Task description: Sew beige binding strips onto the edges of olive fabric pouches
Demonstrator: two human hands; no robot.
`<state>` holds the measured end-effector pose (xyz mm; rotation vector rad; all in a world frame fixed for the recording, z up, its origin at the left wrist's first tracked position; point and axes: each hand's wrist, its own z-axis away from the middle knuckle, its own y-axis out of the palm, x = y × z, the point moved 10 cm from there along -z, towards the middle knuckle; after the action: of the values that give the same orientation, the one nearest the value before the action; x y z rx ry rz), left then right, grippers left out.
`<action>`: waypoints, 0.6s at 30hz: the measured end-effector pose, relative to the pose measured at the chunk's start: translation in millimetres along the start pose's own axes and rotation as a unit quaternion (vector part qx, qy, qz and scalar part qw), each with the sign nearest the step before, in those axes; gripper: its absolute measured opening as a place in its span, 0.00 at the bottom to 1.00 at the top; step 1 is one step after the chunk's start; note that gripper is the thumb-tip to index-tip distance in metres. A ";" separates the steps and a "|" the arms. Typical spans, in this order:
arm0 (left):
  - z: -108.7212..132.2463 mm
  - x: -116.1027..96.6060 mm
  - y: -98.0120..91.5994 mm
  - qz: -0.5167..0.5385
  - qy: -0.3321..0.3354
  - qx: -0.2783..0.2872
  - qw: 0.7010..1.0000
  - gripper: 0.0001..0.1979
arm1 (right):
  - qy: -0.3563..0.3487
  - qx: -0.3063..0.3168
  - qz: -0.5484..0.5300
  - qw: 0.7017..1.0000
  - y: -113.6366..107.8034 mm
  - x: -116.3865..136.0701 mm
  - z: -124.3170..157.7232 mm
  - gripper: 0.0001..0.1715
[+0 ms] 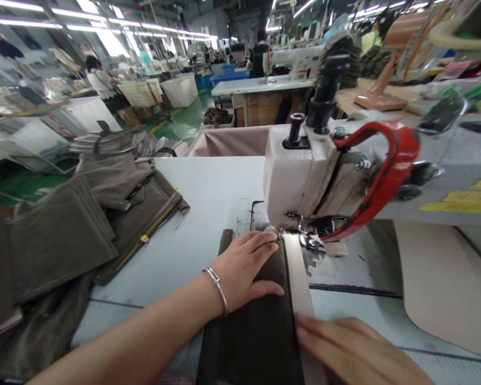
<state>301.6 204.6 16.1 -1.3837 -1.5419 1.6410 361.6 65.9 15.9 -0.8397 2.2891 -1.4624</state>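
Fingers [260, 238] of the L hand [248, 267] lie flat, spread a bit, thumb well out to the side, pressing on a dark olive-brown fabric panel [260, 342] and not clamped round it. Fingertips right up by the needle area of the sewing machine [292, 182]! R hand [348, 345], nearer the wearer than the machine, has its fingers together, tips on the pale strip [299, 278] along the panel's R edge; blurred, so can't tell if they're pinching it. Panel's on the bench [212, 187], directly in front of the machine, far end tucked up close to its head, strip running up b/w panel and metal presser foot [311, 243]. Silver bracelet [218, 289] on the L wrist, ring [241, 239] on a finger.

Out we go: red curved bar [396, 155] on the machine's front, pale rounded panel [441, 289] below its arm. Well L of the machine, a heap of olive-brown fabric pieces [64, 235], one w/ a gold zipper [144, 239]. Behind the machine: pale cloth-lined bin [232, 143], then a 2nd sewing machine [296, 59] w/ a person in dark clothes [258, 59] next to it. Far L of the machine, a person in a white top [100, 80].
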 end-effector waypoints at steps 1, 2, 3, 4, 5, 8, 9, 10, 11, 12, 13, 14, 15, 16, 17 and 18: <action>-0.1 -0.2 -0.2 0.000 0.003 -0.002 1.000 0.36 | 0.026 0.017 0.012 0.999 1.2 -11.7 -7.8 0.29; -0.1 -0.1 -0.6 -0.001 0.005 -0.004 1.000 0.36 | 0.057 0.034 0.027 0.997 3.2 -23.3 -15.8 0.31; -0.2 0.2 -1.1 -0.001 0.006 -0.007 1.000 0.36 | 0.089 0.050 0.040 0.994 6.3 -33.6 -23.1 0.32; -0.2 0.6 -1.4 -0.001 0.007 -0.008 1.000 0.36 | 0.112 0.062 0.048 0.991 9.8 -40.9 -29.3 0.34; -0.3 1.0 -1.7 0.000 0.008 -0.008 1.000 0.36 | 0.130 0.072 0.051 0.988 13.9 -46.0 -34.0 0.34; -0.3 2.4 -2.2 0.004 0.011 -0.006 1.000 0.35 | 0.147 0.087 0.051 0.984 25.1 -49.7 -38.8 0.35; -0.3 2.6 -2.5 0.005 0.012 -0.007 1.000 0.35 | 0.148 0.090 0.052 0.984 27.4 -49.5 -38.0 0.35; -0.2 2.6 -2.9 0.005 0.013 -0.007 1.000 0.35 | 0.149 0.092 0.053 0.983 29.2 -49.3 -36.7 0.35; -0.1 2.3 -3.3 0.003 0.013 -0.007 1.000 0.35 | 0.150 0.094 0.052 0.983 30.6 -49.2 -35.3 0.36; 0.0 1.6 -3.4 0.000 0.015 -0.007 1.000 0.36 | 0.152 0.097 0.050 0.982 31.5 -49.4 -34.1 0.35; 0.2 0.5 -3.4 -0.004 0.017 -0.005 1.000 0.36 | 0.154 0.098 0.047 0.982 31.8 -49.7 -33.5 0.35; 0.3 -0.6 -3.3 -0.009 0.018 -0.002 1.000 0.37 | 0.157 0.099 0.044 0.982 31.8 -50.2 -33.4 0.35; 0.4 -1.8 -3.1 -0.015 0.019 0.000 1.000 0.37 | 0.159 0.098 0.040 0.982 31.5 -50.7 -33.7 0.36; 0.5 -2.8 -3.1 -0.021 0.019 0.002 1.000 0.37 | 0.161 0.095 0.037 0.982 30.7 -51.1 -34.5 0.36; 0.6 -3.6 -3.2 -0.027 0.018 0.004 0.999 0.37 | 0.163 0.091 0.034 0.982 29.7 -51.4 -35.4 0.35; 0.6 -4.2 -3.4 -0.031 0.017 0.004 0.999 0.37 | 0.166 0.088 0.031 0.982 28.7 -51.7 -36.3 0.35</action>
<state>301.6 201.4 20.6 -1.3395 -1.5420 1.5760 373.8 133.0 2.9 -0.5000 2.3396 -1.8611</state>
